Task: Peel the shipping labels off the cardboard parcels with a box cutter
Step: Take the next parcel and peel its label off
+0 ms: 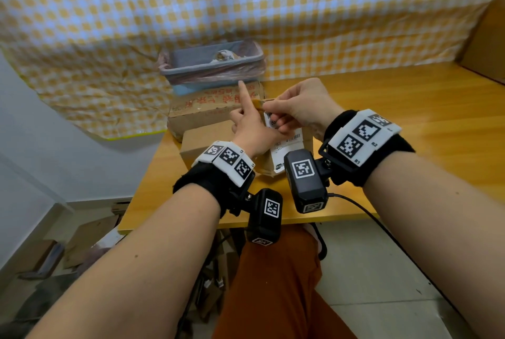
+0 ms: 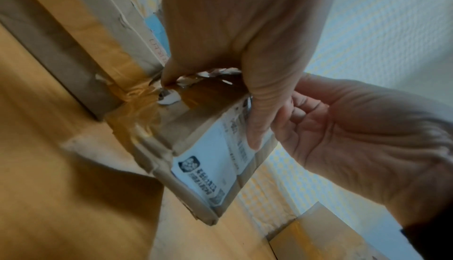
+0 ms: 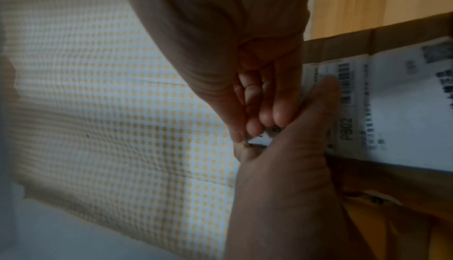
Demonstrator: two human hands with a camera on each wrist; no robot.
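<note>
The right hand pinches a torn scrap of label between thumb and curled fingertips, right against the left hand — whose forefinger sticks straight up while its other fingers press the shipping label. That label sits under both hands on the small cardboard parcel, on the wooden table — no box cutter shows.

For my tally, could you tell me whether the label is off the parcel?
Mostly on: the label lies flat on the parcel; the right hand pinches its corner.

Yellow-checked cloth over wall; wooden table; tiled floor.
</note>
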